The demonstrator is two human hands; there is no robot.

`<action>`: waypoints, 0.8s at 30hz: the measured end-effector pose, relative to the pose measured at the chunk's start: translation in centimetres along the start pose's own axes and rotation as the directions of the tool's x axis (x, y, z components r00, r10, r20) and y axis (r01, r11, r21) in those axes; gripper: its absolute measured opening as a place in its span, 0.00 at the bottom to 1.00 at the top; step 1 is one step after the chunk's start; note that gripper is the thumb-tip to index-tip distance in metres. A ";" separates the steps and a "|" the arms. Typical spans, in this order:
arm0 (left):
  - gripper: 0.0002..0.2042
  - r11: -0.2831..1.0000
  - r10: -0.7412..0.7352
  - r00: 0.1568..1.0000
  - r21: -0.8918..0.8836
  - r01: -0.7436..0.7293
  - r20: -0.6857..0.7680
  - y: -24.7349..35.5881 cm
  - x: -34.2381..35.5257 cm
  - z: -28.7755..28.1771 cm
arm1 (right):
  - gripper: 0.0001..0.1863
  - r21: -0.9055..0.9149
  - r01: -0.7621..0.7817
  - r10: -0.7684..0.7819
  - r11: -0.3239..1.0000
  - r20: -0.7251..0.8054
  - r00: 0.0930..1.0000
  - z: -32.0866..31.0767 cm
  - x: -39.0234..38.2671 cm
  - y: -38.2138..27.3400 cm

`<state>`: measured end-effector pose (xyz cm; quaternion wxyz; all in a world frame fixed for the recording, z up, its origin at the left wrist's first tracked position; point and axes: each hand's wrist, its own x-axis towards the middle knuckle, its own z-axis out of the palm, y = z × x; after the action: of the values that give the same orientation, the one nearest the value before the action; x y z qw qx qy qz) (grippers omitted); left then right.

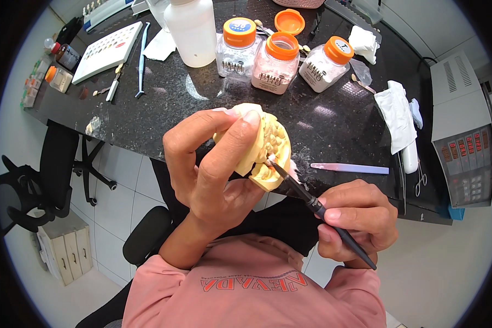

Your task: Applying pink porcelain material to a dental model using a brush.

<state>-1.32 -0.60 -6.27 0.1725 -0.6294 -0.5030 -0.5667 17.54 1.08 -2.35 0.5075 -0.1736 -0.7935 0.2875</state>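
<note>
In the middle of the head view my left hand grips a yellow dental cast with moulded teeth, holding it tilted above the table's near edge. My right hand is closed round a dark slim brush, its handle slanting down to the right. The brush's tip meets a small whitish tooth piece set in a gap of the cast, with some reddish colour just below it. My left fingers hide part of the cast's left side.
Behind the cast stand jars with orange lids, an open pink-powder jar and a white bottle. A purple-and-blue file lies near the right edge. A blue instrument and shade palette lie left; a furnace-like unit stands right.
</note>
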 end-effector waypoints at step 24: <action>0.33 1.000 -0.003 1.000 -0.004 0.003 0.017 0.0 0.1 -0.1 | 0.16 0.022 -0.031 0.032 0.999 -0.020 0.999 -0.1 0.0 -0.1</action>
<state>-1.34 -0.66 -6.17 0.1660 -0.6340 -0.5040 -0.5625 17.65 1.05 -2.23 0.5129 -0.1834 -0.7822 0.3024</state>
